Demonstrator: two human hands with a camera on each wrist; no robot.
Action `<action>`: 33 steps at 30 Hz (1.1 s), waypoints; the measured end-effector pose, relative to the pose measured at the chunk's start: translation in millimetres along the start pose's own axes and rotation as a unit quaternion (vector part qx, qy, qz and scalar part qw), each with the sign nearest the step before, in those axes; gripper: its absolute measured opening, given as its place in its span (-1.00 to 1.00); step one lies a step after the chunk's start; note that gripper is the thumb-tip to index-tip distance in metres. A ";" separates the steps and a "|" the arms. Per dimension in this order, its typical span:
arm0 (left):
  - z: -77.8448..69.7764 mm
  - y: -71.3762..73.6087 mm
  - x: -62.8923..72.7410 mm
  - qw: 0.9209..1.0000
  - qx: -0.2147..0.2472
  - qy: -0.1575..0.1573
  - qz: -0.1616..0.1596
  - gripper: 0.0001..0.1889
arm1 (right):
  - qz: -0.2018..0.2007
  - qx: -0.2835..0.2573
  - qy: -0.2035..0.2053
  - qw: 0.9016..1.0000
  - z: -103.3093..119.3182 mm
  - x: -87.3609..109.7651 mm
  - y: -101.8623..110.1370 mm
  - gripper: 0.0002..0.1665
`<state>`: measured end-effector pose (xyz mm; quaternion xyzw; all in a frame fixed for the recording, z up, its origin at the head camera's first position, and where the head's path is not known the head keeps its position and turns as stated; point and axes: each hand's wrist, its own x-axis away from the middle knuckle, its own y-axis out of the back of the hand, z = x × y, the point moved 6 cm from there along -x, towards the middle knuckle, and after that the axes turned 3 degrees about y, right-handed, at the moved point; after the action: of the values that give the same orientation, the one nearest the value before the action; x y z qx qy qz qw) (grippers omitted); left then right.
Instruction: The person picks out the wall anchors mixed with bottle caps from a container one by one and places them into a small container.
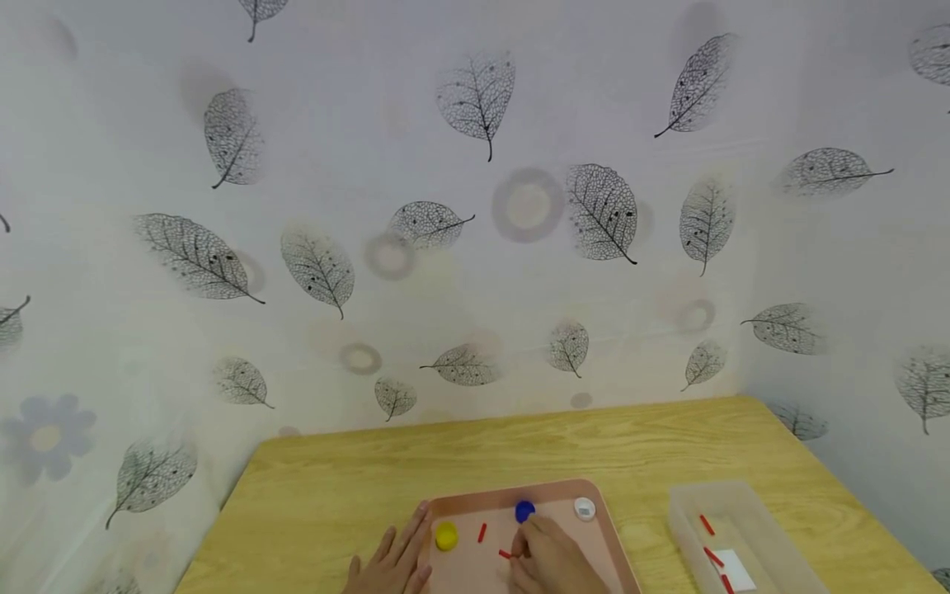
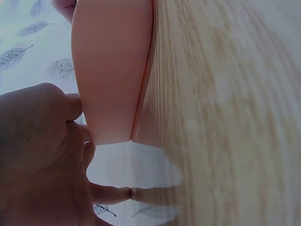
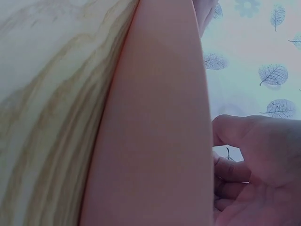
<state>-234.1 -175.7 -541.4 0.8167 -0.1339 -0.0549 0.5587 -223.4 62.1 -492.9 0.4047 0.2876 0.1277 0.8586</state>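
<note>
My right hand (image 1: pixel 552 557) is over the pink tray (image 1: pixel 616 540), with its thumb and fingers bent together around the inner end of a short red stick (image 1: pixel 505 553). A blue round cap (image 1: pixel 524 511) lies just beyond its fingertips. My left hand (image 1: pixel 393 561) rests at the tray's left rim with fingers spread. The left wrist view shows this hand (image 2: pixel 42 146) against the tray's outer wall (image 2: pixel 113 70). Behind the tray wall in the right wrist view, the fingertips of my right hand (image 3: pixel 263 165) are hidden.
Inside the tray lie a yellow round cap (image 1: pixel 446 536), another red stick (image 1: pixel 482 532) and a white round cap (image 1: pixel 585 508). To the right, a translucent box (image 1: pixel 779 536) holds several red sticks and a white card (image 1: pixel 735 569). A leaf-patterned sheet (image 1: pixel 475 289) rises behind the wooden table (image 1: pixel 312 487).
</note>
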 end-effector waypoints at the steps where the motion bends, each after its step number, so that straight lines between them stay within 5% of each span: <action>1: -0.2 0.1 0.0 1.000 0.001 0.001 0.001 -0.33 | -0.003 0.000 0.004 1.000 -0.6 0.7 1.2 -0.70; 16: -0.1 -0.6 -0.9 1.000 0.022 0.011 0.004 -0.33 | -0.009 -0.025 -0.014 1.000 -13.1 9.6 18.5 -0.73; 23: -0.3 -0.8 -1.1 1.000 0.017 0.008 0.001 -0.34 | -0.077 0.013 0.049 0.996 -17.9 12.6 37.8 -0.63; 29: -0.8 -0.2 -0.5 1.000 0.017 0.003 -0.003 -0.35 | -0.045 -0.022 -0.052 0.997 -28.7 14.3 50.1 -0.71; 33: -0.8 -0.4 0.6 1.000 0.018 -0.002 -0.004 -0.35 | -0.052 -0.015 -0.085 0.995 -31.8 13.4 59.4 -0.73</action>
<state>-233.3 -175.1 -541.5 0.8272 -0.1326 -0.0559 0.5431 -230.8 125.9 -468.6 0.3860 0.2324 0.0523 0.8912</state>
